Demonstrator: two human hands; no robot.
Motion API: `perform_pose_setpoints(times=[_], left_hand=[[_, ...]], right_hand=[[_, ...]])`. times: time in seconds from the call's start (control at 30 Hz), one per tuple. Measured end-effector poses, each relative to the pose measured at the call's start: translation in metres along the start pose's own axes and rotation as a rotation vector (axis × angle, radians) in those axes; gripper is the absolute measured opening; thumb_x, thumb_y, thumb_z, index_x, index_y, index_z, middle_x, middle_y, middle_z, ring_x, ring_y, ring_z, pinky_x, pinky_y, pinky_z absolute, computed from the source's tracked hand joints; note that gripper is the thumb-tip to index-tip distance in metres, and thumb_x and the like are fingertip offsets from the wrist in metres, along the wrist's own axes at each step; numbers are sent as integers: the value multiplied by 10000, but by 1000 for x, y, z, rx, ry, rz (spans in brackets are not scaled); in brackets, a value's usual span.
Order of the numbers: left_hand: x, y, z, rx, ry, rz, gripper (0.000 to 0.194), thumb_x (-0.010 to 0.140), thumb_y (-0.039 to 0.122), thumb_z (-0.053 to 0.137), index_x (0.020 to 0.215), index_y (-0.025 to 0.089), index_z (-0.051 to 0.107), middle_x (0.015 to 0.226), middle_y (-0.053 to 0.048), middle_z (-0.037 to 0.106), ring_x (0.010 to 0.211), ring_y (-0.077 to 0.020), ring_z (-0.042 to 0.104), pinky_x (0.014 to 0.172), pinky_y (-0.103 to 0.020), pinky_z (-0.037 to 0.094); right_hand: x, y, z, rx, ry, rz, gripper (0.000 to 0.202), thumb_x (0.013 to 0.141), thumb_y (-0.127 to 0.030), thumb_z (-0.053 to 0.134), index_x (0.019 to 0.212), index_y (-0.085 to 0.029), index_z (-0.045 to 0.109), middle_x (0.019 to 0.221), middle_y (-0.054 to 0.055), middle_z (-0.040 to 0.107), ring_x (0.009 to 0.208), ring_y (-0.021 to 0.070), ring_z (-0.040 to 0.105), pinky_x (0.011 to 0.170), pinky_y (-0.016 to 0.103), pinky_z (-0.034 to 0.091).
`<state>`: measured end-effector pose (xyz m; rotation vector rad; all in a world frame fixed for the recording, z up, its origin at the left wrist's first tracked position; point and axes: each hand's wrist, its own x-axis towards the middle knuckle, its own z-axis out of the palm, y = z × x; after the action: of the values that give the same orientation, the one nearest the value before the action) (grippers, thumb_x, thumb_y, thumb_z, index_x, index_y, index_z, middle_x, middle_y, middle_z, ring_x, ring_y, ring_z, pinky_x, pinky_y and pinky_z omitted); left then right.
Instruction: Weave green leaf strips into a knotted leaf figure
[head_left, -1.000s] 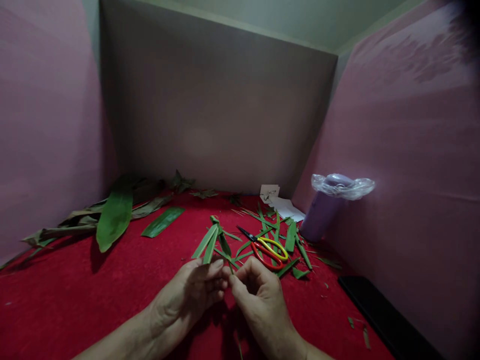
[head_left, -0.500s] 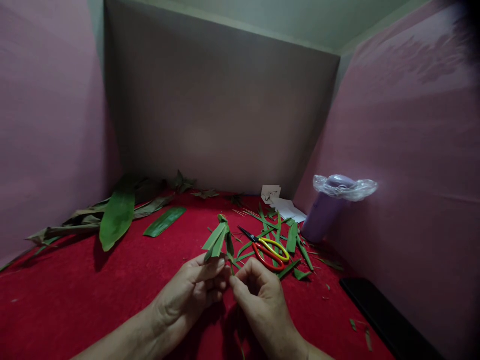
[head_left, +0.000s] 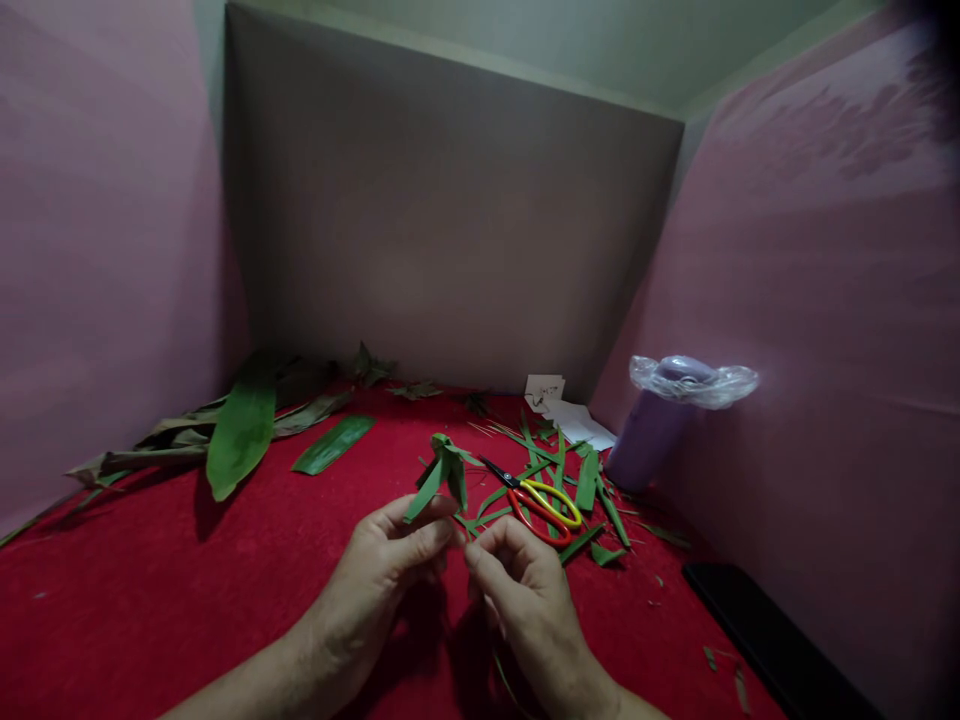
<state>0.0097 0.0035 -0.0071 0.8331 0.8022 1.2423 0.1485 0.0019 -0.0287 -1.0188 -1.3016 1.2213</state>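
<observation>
A small figure of folded green leaf [head_left: 442, 474], knotted at its top with strips hanging down, stands above my left hand [head_left: 397, 555]. The thumb and fingers of that hand are closed on its lower part. My right hand [head_left: 517, 590] is beside it, thumb and forefinger pinched on a thin stem-like strip [head_left: 504, 672] that trails down below the hand. Where the strip meets the leaf figure is hidden by the fingers. Just beyond my right hand lie scissors [head_left: 534, 505] with one red and one yellow handle loop, blades pointing away to the left.
Cut leaf strips [head_left: 586, 478] lie around the scissors, with white papers [head_left: 577, 425] behind. A purple bottle [head_left: 649, 440] topped with clear plastic and a black flat object [head_left: 772, 640] are at right. Broad leaves [head_left: 244, 430] lie at left on the red cloth [head_left: 187, 610].
The leaf figure has turned, so its hanging strips look narrower and more spread. My left hand has rolled slightly, its thumb now more in front. My right hand keeps its pinch.
</observation>
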Motion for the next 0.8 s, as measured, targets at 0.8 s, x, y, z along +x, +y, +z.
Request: perform_pose_setpoints(times=[0.8], left_hand=[[4, -10, -3, 215, -90, -73, 224, 747, 352, 653, 729, 130, 677, 422, 53, 480, 361, -43, 308, 374, -184, 179]], right_hand=[[7, 0, -9, 603, -189, 261, 262, 749, -309, 698, 732, -182, 469, 545, -65, 516, 355, 20, 341, 331, 126, 204]])
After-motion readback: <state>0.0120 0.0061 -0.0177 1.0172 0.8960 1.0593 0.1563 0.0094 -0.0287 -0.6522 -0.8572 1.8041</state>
